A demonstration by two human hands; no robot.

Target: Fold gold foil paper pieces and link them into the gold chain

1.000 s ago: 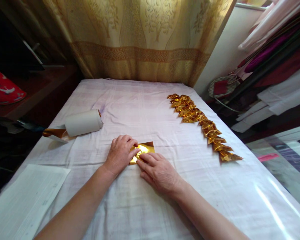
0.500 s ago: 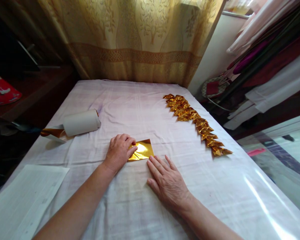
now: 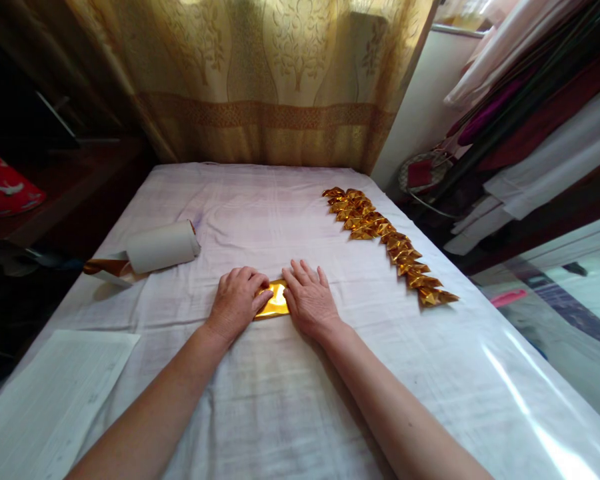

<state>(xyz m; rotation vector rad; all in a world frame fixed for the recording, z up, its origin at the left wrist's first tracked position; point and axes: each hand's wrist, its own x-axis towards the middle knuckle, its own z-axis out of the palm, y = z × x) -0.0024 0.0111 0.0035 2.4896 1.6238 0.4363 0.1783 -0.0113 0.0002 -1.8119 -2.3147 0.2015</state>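
A small folded sheet of gold foil paper (image 3: pixel 275 301) lies on the white cloth between my hands. My left hand (image 3: pixel 237 300) has its fingers curled over the sheet's left end, with the thumb pressed on top. Flat across the right end rests my right hand (image 3: pixel 311 299), its fingers stretched out and slightly spread, hiding that part of the foil. To the right, folded gold foil pieces (image 3: pixel 405 257) lie in a long overlapping row.
A white-backed roll (image 3: pixel 163 247) with a loose gold end stands at the left. A pale printed sheet (image 3: pixel 55 400) lies at the front left. The cloth-covered table (image 3: pixel 260 207) reaches back to a gold curtain (image 3: pixel 300 113). Clothes (image 3: pixel 545 160) hang at the right.
My right hand has moved up and left from the foil's lower right corner onto its right end. The left hand stays in place. The sheet looks narrower from top to bottom.
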